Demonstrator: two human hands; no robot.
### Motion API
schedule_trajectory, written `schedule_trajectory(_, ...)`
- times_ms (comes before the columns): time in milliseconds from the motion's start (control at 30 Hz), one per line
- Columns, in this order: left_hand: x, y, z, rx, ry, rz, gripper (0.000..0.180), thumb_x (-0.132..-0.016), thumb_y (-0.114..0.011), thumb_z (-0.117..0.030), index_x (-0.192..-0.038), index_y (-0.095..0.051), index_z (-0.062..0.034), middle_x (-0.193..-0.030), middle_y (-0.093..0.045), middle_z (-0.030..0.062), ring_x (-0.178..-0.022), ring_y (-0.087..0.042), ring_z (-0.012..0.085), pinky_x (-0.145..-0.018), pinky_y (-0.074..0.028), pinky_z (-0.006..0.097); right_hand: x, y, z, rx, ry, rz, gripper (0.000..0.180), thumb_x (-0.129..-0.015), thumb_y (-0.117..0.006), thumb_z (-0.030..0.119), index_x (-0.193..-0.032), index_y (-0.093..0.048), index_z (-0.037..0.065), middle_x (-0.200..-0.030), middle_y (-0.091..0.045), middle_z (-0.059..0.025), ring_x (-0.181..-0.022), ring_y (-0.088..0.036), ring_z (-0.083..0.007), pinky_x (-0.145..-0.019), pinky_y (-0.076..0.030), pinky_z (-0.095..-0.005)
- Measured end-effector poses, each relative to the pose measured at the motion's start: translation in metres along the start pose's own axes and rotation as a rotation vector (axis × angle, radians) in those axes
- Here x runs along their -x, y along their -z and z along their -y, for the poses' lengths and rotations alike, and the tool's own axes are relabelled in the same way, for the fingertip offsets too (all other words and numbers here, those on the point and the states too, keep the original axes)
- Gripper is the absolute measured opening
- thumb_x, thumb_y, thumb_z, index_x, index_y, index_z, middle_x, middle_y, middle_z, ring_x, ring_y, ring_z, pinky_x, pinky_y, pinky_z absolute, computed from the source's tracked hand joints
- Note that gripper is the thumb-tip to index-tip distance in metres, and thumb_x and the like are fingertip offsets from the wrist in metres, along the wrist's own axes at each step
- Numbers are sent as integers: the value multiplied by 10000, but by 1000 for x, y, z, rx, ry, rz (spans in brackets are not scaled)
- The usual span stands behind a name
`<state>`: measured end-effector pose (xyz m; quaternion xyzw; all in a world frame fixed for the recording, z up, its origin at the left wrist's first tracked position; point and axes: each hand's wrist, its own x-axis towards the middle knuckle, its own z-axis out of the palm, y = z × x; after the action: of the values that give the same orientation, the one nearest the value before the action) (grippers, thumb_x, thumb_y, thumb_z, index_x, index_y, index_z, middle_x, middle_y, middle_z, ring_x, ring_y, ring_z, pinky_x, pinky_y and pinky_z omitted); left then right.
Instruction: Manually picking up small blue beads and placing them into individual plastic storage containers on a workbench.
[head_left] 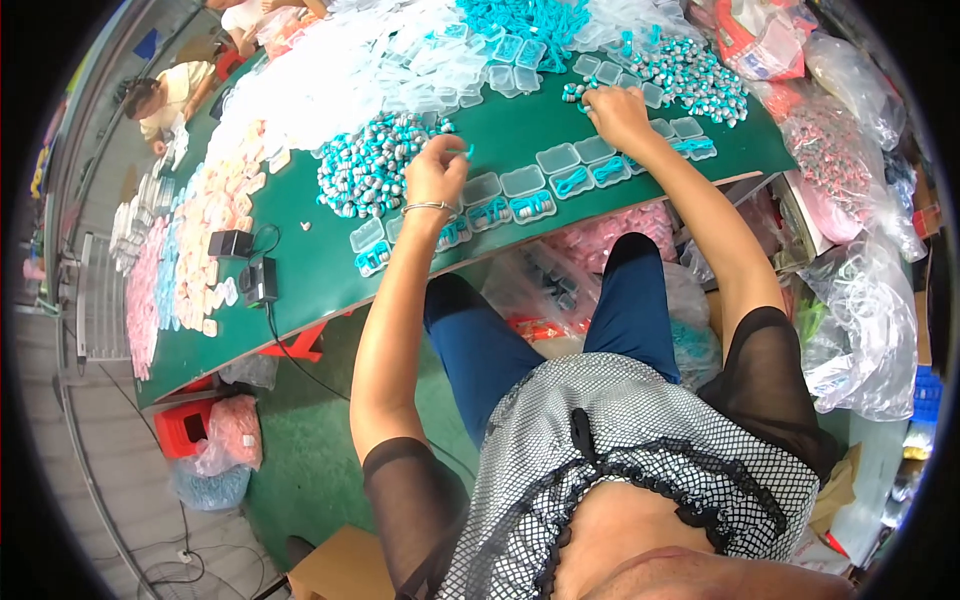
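Observation:
My left hand, with a bracelet at its wrist, is closed in a pinch beside a heap of small teal-and-silver pieces. A bit of teal shows at its fingertips; it looks like one small teal piece. My right hand reaches farther out, its fingers bent down beside a few teal-and-silver pieces; what they hold, if anything, is hidden. Between and below the hands runs a row of small clear lidded boxes, their lids up. Some, such as this clear box, hold teal cords.
Clear plastic cases are heaped at the back of the green table, near teal cords. Another teal-and-silver heap lies right. Peach cases and black adapters lie left. Bags crowd the right. Other people sit far left.

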<state>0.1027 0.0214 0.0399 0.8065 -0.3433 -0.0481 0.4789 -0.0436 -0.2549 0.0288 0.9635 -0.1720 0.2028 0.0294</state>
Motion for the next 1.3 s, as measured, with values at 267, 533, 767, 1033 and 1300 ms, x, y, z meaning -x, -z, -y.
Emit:
schedule_trajectory(267,23,-32,-42,267,35,285,142,-807,-667,-56,-933,-664,8,-788,-684,63,-617,-613,105,-567,-507,266,39,41,28,-738,7,19,117,-794,-608,69,-906,-617,36,-800,-633,-77,-729,-616,-199,-672,-480,-331)
schedule_trajectory(533,45,-75,-65,-112,-348,126,56,-747,-677,-128,-784,-672,-87,-753,-645,109,-688,-642,302,-628,-489,415,72,43,31,-772,213,22,122,-751,-698,128,-853,-649,82,-851,-641,-35,-836,-597,-236,-788,-439,-363)
schedule_trajectory(767,52,-86,-68,-358,-471,107,95,-724,-699,-141,-815,-690,-115,-787,-637,73,-762,-624,277,-648,-449,413,79,40,30,-560,254,-15,81,-754,-697,155,-827,-665,140,-853,-626,8,-891,-569,-188,-868,-335,-378)
schedule_trajectory(1033,50,-88,-63,-461,-556,13,47,-707,-675,-165,-719,-685,-121,-760,-610,38,-754,-595,239,-667,-401,399,76,36,37,-509,318,-76,57,-760,-693,152,-811,-668,155,-846,-615,15,-921,-565,-179,-884,-326,-399)
schedule_trajectory(1300,52,-86,-63,-483,-541,23,52,-725,-646,-163,-703,-671,-123,-755,-608,49,-782,-609,242,-673,-405,404,79,43,41,-433,318,-115,67,-760,-694,127,-816,-656,123,-821,-610,-7,-888,-559,-190,-914,-303,-387)
